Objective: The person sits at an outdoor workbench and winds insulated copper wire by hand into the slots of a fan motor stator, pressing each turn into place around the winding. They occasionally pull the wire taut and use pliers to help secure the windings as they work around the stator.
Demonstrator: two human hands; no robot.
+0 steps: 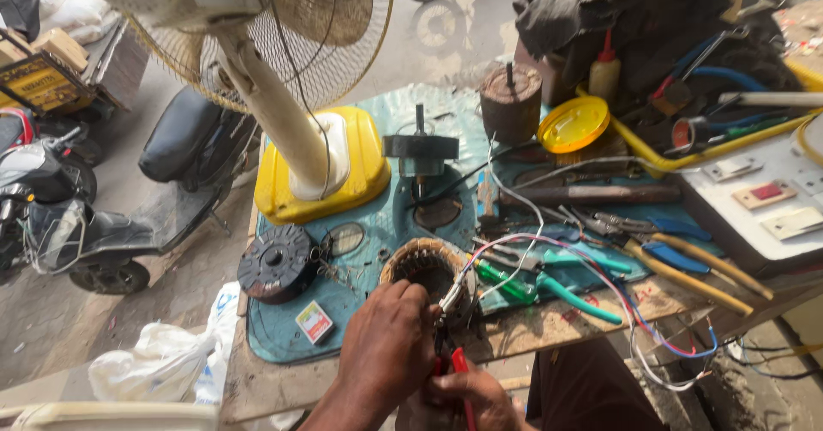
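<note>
One table fan at upper left, two round motor parts, black and rusty, one wound stator at centre bottom, one yellow lid, one small matchbox, two hands, left and right, two parked scooters at left.

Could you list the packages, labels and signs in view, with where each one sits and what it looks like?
Small box: flat on the teal mat, left of the left hand; rectangular, white with red and yellow print.
Sign board: far left by the street, above the parked scooter; yellow with dark lettering, tilted.
Squeeze bottle: upper right in the yellow tray; pale yellow, red nozzle, label not readable.
</note>
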